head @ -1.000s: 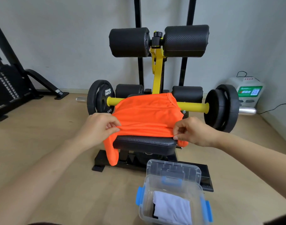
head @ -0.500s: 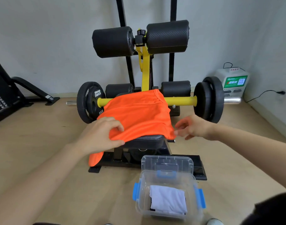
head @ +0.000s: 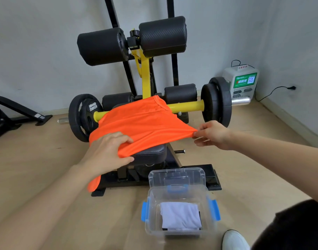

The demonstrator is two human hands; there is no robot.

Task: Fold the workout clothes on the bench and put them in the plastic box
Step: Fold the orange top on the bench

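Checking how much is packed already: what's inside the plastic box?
A folded white garment lies in the plastic box, over something black peeking out at its edges; what that is cannot be seen, being covered.

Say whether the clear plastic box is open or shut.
Open: the clear plastic box has its lid raised behind; white folded cloth lies inside.

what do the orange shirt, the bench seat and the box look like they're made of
Orange shirt: thin synthetic knit, probably polyester; it drapes softly and pulls into fine ridges where the right hand pinches it. Bench seat: padded black vinyl or faux leather; soft sheen, stitched edge. Box: clear rigid plastic, see-through walls, blue plastic latches.
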